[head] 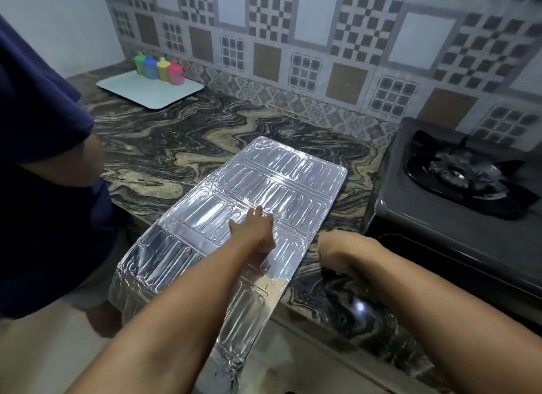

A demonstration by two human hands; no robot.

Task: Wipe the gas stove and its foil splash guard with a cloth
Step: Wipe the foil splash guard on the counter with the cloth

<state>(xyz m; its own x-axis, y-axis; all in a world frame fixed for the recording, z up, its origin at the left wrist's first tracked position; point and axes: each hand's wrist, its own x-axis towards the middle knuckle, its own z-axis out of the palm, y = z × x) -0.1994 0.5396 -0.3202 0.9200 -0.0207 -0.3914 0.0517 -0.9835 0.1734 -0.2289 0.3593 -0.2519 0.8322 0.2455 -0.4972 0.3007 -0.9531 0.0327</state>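
Observation:
The silver foil splash guard (281,182) lies flat on the marbled counter, and its near end hangs over the counter's front edge. My left hand (255,232) rests palm down on the guard's middle, fingers spread. Just right of the guard, my right hand (337,252) is curled into a fist on the counter; whether it holds a cloth I cannot tell, as no cloth shows. The dark gas stove (445,217) stands at the right with its burner and pan support (460,173) in view.
Another person in dark blue clothing (44,159) stands close at the left by the counter's edge. A white tray (149,91) with several coloured bottles (159,68) sits at the far left against the tiled wall. The marbled counter (164,141) shows between tray and guard.

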